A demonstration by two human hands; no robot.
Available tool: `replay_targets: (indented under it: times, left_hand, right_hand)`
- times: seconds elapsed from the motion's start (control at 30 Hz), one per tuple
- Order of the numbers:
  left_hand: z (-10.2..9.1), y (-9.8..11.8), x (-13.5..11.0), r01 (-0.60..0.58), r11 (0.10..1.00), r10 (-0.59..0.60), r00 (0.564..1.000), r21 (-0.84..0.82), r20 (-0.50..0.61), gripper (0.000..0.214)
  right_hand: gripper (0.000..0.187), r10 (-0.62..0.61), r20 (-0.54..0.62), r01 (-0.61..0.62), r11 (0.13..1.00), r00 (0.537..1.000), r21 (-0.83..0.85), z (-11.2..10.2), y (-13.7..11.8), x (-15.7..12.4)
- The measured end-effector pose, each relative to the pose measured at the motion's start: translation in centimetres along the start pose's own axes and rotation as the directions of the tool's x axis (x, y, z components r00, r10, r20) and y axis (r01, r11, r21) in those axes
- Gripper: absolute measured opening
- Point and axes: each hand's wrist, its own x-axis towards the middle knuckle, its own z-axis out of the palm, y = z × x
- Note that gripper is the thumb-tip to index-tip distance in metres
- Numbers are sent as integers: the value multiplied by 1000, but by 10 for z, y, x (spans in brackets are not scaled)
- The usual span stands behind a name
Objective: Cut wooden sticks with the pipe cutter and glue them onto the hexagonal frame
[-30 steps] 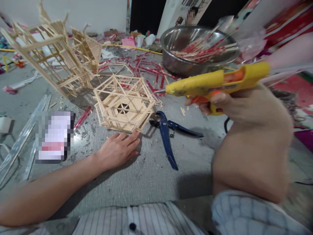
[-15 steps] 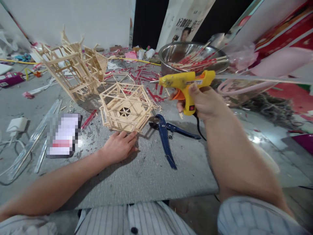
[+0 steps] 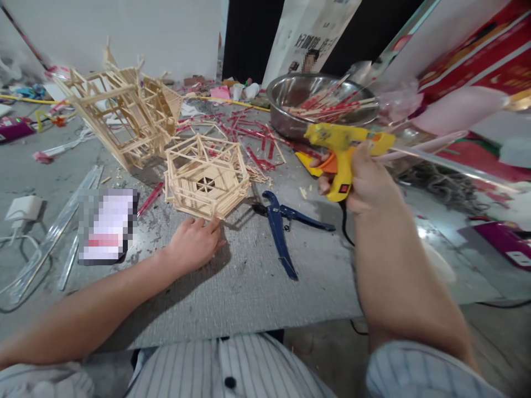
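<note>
My left hand (image 3: pixel 196 242) lies low over the table with its fingers on the near edge of a hexagonal frame of thin wooden sticks (image 3: pixel 232 194). Its thumb side is partly hidden. The frame has a woven-looking stacked base with a small star-shaped opening. In my right hand (image 3: pixel 367 179) is a yellow hot glue gun (image 3: pixel 345 141), its fingers wrapped round the handle near the orange trigger. The gun points left, and a clear glue stick (image 3: pixel 448 160) trails from its back. Blue-handled cutters (image 3: pixel 279 235) lie between my hands.
A larger stick structure (image 3: pixel 124 119) stands at back left. Behind the glue gun, a steel bowl (image 3: pixel 286 116) holds red-wrapped sticks. Red scraps (image 3: pixel 249 130) litter the table. A phone (image 3: pixel 108 224), clear glue sticks (image 3: pixel 62 215) and a white charger (image 3: pixel 24 210) lie left.
My right hand has moved the glue gun to the right, away from the hexagonal frame. That frame has turned and shifted slightly left with my left hand at its edge.
</note>
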Motion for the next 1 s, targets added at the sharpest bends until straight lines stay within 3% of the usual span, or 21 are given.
replay_targets:
  times: [0.2,0.43,0.53,0.6,0.67,0.73,0.87,1.0]
  left_hand:
    - [-16,6,-2,-91,986,112,983,-142,145,21]
    - [-47,-9,-13,64,995,-28,919,-79,392,12]
    - [-48,-10,-14,63,995,-38,955,-74,296,17]
    - [-43,-4,-12,-37,989,70,969,-140,235,20]
    - [-36,4,-8,-135,970,177,963,-204,205,21]
    - [-28,10,-6,-189,953,237,952,-238,194,22]
    - [-16,12,-9,-210,948,256,949,-240,183,25]
    - [-11,9,-13,-228,947,269,948,-226,172,26]
  right_hand:
    - [47,95,8,-95,994,995,58,-21,28,10]
    - [38,105,-85,-90,983,991,159,-14,42,11]
    - [39,213,-53,-195,951,976,240,-9,46,15]
    - [34,255,-136,-203,928,957,314,-4,48,17]
    - [22,280,-272,-181,924,921,338,3,49,19]
    - [15,331,-318,-206,906,888,369,9,49,20]
    - [15,412,-253,-293,868,875,400,7,47,19]
    - [19,390,-244,-295,890,888,348,-11,39,17]
